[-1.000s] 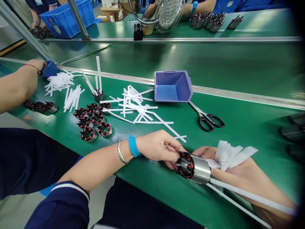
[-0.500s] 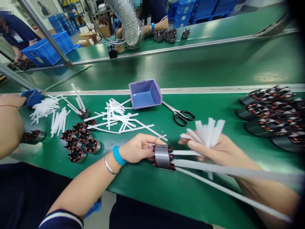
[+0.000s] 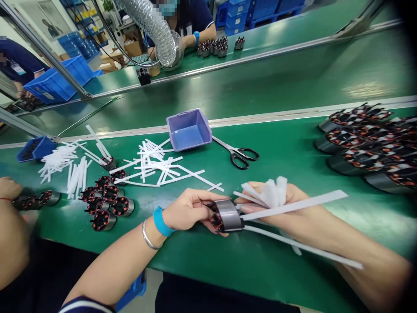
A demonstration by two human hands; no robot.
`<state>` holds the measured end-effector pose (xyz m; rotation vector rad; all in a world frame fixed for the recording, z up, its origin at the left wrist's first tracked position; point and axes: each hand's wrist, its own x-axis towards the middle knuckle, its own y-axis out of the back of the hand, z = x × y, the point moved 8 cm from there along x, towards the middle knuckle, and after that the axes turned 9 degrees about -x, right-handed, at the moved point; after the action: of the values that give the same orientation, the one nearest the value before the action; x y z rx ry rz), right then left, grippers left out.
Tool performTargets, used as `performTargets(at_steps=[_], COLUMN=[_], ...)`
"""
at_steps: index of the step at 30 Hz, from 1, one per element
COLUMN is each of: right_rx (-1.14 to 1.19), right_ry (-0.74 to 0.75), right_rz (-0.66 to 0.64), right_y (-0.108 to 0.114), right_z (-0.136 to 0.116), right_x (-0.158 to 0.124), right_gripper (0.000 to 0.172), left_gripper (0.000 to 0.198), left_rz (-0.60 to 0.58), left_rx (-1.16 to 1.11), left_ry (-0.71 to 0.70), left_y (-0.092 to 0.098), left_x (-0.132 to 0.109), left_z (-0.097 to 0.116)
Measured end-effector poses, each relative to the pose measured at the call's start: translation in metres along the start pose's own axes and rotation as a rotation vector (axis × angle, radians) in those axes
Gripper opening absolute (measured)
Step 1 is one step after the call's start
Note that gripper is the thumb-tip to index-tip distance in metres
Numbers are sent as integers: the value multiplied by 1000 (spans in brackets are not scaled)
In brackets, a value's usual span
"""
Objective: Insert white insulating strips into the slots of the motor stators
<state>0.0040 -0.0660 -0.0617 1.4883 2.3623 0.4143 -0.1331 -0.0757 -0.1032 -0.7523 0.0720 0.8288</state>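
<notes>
My left hand (image 3: pixel 189 211) is closed round a small motor stator (image 3: pixel 227 216), a steel ring with copper windings, held just above the green belt (image 3: pixel 293 156). Long white paper strips (image 3: pixel 293 205) stick out of the stator to the right. My right hand (image 3: pixel 289 208) is closed on a fan of short white strips (image 3: pixel 270 193) and touches the long ones beside the stator.
Loose white strips (image 3: pixel 156 163) lie mid-belt, with a purple bin (image 3: pixel 189 129) and black scissors (image 3: pixel 239 154) behind them. Several stators (image 3: pixel 107 204) stand at the left, many more (image 3: pixel 368 143) at the right. A co-worker's hand (image 3: pixel 9 189) works at the far left.
The stator has turned in my left hand, its wound end now more toward me. One long strip has swung up to lie across my right hand. The view has shifted slightly.
</notes>
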Motion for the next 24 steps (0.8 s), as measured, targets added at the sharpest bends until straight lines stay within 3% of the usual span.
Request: performTargets(at_steps=[4, 7, 14, 19, 24], right_rx=[30, 77, 50, -32, -95], right_ry=[-66, -150, -299, -264, -208], right_rz=[68, 48, 86, 79, 72], right_y=[-6, -13, -8, -11, -16], right_z=[10, 22, 42, 39, 33], right_x=[3, 3, 2, 1, 5], right_gripper=[27, 30, 30, 20, 25], left_gripper=[60, 57, 47, 34, 21], left_rz=[-11, -4, 261, 158, 227], left_rx=[-31, -16, 268, 280, 612], left_ry=[-18, -62, -160, -181, -379], left_y=[-6, -9, 4, -6, -7], left_x=[-2, -1, -2, -4, -15], left_z=[-4, -7, -5, -2, 17])
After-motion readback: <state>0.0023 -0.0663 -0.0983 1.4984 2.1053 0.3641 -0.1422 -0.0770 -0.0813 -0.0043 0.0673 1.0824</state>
